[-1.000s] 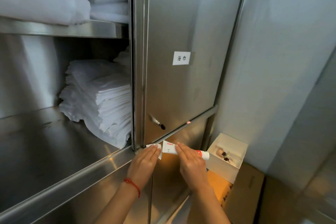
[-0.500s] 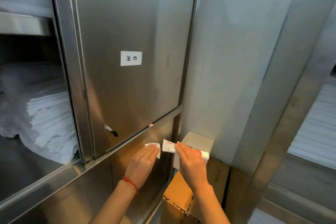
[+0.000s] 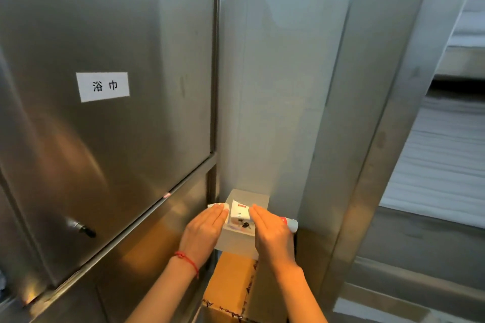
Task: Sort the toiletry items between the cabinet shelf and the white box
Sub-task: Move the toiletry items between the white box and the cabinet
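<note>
- The steel cabinet door (image 3: 110, 139) fills the left half of the view, from nine to twelve o'clock, with a white paper label (image 3: 103, 86) on it and a small dark knob (image 3: 85, 229) low down at about eight o'clock.
- A brown cardboard carton (image 3: 231, 288) stands at six o'clock, beside the cabinet.
- The white box (image 3: 236, 240) sits on top of the carton, just below centre; small dark items lie inside it, too small to tell.
- The right hand (image 3: 273, 233) holds a white toothpaste tube (image 3: 240, 214) over the box, fingers laid straight along it; its capped end sticks out towards three o'clock.
- The left hand (image 3: 203, 233) holds a small white packet (image 3: 219, 206) under flat, straight fingers, at the box's nine o'clock edge; the grip underneath is hidden.
- A red string (image 3: 187, 262) circles the left wrist.
</note>
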A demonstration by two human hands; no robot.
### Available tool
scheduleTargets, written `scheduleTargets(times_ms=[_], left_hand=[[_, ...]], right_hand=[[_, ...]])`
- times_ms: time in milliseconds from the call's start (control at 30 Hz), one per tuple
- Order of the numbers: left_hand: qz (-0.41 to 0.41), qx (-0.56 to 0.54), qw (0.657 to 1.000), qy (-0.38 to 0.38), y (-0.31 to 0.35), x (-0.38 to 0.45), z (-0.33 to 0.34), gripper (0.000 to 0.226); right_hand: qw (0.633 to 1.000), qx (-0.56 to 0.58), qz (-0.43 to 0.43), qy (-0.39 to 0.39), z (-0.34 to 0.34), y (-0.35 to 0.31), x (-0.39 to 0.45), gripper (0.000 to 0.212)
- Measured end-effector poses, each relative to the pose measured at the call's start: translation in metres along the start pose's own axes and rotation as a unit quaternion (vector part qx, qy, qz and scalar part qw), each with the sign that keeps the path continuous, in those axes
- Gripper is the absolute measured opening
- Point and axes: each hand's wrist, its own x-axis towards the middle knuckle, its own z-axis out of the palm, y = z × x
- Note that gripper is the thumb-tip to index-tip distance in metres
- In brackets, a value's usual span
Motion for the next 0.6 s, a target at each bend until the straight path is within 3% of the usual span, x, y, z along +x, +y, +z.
scheduleTargets(times_ms=[233,367,500,600], left_hand=[[0.043,-0.041,0.998,0.001,-0.022,0.041,0.036,0.067],[0.056,-0.065,0.996,-0.006,-0.04,0.057,0.054,0.066],[0.07,-0.076,0.995,-0.003,-0.058,0.071,0.071,0.068],[0.078,-0.084,0.993,0.0,-0.068,0.08,0.084,0.069]], right_hand=[[1.0,0.005,0.024,0.017,0.013,0.021,0.026,0.036],[0.998,-0.028,0.06,-0.004,0.026,0.025,0.041,0.038],[0.995,-0.077,0.045,0.051,0.041,0.03,0.054,0.031],[0.991,-0.113,0.045,0.052,0.051,0.034,0.06,0.047]])
